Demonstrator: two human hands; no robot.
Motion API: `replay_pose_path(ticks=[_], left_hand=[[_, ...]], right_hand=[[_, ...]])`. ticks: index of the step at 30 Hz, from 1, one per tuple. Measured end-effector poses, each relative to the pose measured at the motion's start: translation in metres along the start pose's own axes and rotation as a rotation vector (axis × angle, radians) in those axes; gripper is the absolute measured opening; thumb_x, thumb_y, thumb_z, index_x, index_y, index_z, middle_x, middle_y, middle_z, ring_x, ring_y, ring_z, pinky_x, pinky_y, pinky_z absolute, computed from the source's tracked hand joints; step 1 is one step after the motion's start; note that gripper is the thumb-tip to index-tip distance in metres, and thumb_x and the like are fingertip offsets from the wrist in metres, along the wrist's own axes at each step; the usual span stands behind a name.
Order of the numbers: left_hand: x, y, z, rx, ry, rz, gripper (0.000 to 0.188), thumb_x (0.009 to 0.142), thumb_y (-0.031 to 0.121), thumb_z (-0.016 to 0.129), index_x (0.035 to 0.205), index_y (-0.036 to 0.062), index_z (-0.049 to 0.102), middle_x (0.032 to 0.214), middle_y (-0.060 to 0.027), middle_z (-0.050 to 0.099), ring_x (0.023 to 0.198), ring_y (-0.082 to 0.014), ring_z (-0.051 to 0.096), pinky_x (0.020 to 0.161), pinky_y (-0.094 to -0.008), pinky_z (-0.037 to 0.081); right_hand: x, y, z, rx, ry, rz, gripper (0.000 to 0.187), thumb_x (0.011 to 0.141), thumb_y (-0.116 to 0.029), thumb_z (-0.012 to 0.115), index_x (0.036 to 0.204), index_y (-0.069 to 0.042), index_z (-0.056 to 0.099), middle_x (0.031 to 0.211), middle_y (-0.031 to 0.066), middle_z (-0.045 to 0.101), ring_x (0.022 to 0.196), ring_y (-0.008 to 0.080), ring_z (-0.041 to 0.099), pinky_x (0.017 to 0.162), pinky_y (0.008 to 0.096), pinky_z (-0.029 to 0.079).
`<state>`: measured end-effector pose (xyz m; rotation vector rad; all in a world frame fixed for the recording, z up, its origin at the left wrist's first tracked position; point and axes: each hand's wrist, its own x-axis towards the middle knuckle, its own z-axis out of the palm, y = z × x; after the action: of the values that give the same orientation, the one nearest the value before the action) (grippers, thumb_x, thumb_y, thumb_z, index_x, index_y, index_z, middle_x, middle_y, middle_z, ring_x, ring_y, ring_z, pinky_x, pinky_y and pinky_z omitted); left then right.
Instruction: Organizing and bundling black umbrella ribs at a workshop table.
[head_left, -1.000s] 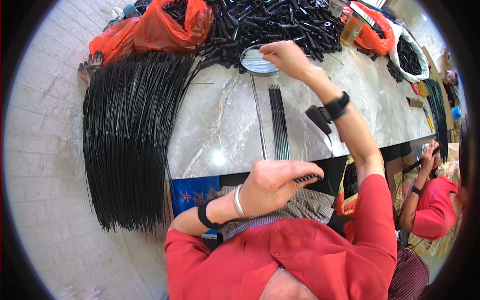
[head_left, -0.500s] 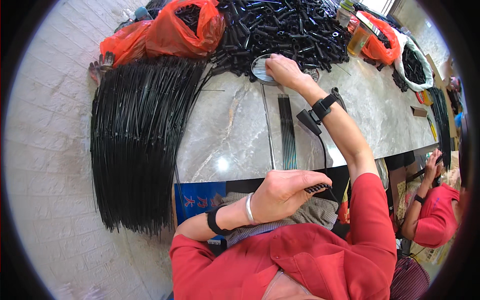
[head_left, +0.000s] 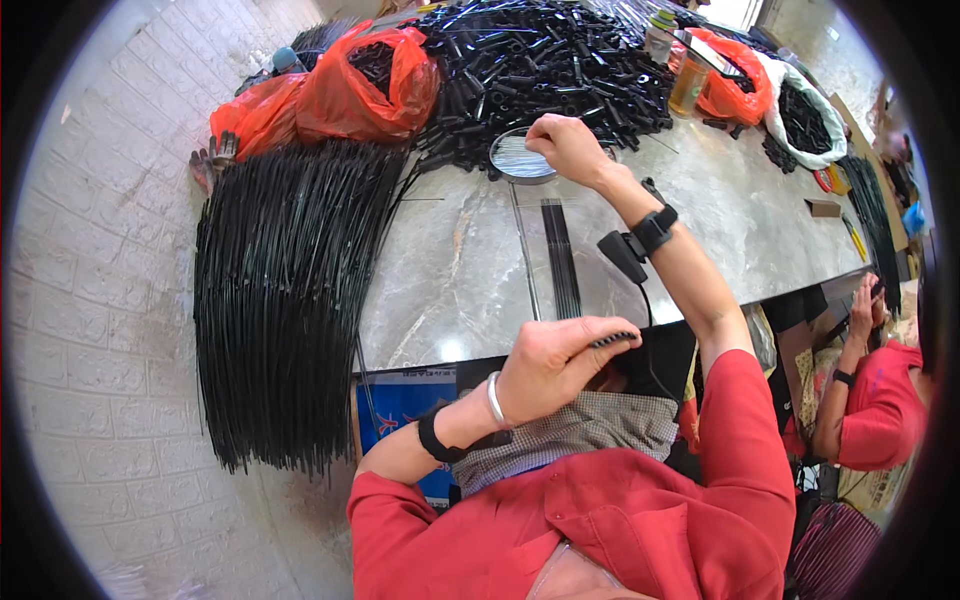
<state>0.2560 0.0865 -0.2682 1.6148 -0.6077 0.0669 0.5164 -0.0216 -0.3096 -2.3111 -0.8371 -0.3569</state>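
My left hand is closed in front of my body, its thumb pressed along a row of thin black pieces. Only their ends show, side by side; the rest is hidden by the fingers. My right hand reaches across the table, fingertips pinched together just above the right rim of a round dish. Thin whitish pins lie in that dish. Whether something small sits between the right fingertips, I cannot make out. Between the hands, a flat row of slim black rods lies on the table.
A thick sheaf of long black rods hangs over the table's left edge. Behind the dish rises a heap of black tubular parts. Red plastic bags, a bottle of amber liquid and a white sack stand around it. Another person sits at right.
My right hand has lifted slightly off the dish, showing more of the pins. My left hand has shifted a little up and left, still gripping the black pieces. The view has tilted.
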Motion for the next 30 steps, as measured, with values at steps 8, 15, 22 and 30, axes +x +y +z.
replay_pose_path(ticks=[8, 15, 22, 30], left_hand=[[0.003, -0.002, -0.010, 0.016, 0.025, -0.031, 0.014, 0.092, 0.003, 0.058, 0.102, -0.0028, 0.067, 0.094, -0.0084, 0.072, 0.087, -0.0114, 0.066, 0.080, -0.0251, 0.052], [0.003, -0.008, -0.002, -0.123, 0.067, 0.006, 0.019, 0.094, 0.004, 0.057, 0.108, -0.0043, 0.067, 0.097, -0.0120, 0.071, 0.093, -0.0169, 0.067, 0.086, -0.0294, 0.053], [-0.004, -0.003, 0.004, -0.099, 0.053, 0.015, 0.019, 0.094, 0.001, 0.056, 0.109, -0.0044, 0.066, 0.097, -0.0125, 0.071, 0.094, -0.0186, 0.067, 0.087, -0.0309, 0.054], [-0.004, -0.008, 0.000, -0.135, 0.052, -0.004, 0.020, 0.093, 0.003, 0.058, 0.111, -0.0033, 0.065, 0.101, -0.0108, 0.071, 0.096, -0.0150, 0.066, 0.087, -0.0264, 0.052]], right_hand=[[-0.127, -0.118, -0.138, 0.390, -0.024, 0.061, 0.008, 0.089, -0.007, 0.058, 0.092, 0.001, 0.060, 0.077, 0.0050, 0.060, 0.070, 0.0110, 0.058, 0.062, 0.0263, 0.047], [-0.194, -0.164, -0.167, 0.030, 0.135, -0.195, 0.011, 0.081, -0.002, 0.063, 0.092, -0.002, 0.063, 0.085, 0.0105, 0.059, 0.079, 0.0288, 0.060, 0.069, 0.0346, 0.047], [-0.200, -0.172, -0.157, -0.228, 0.163, -0.271, 0.023, 0.072, 0.002, 0.062, 0.093, -0.007, 0.066, 0.087, 0.0062, 0.058, 0.086, 0.0264, 0.058, 0.075, 0.0369, 0.045], [-0.195, -0.172, -0.154, -0.247, 0.171, -0.280, 0.023, 0.070, -0.001, 0.064, 0.091, -0.009, 0.067, 0.085, 0.0028, 0.058, 0.085, 0.0229, 0.057, 0.076, 0.0358, 0.042]])
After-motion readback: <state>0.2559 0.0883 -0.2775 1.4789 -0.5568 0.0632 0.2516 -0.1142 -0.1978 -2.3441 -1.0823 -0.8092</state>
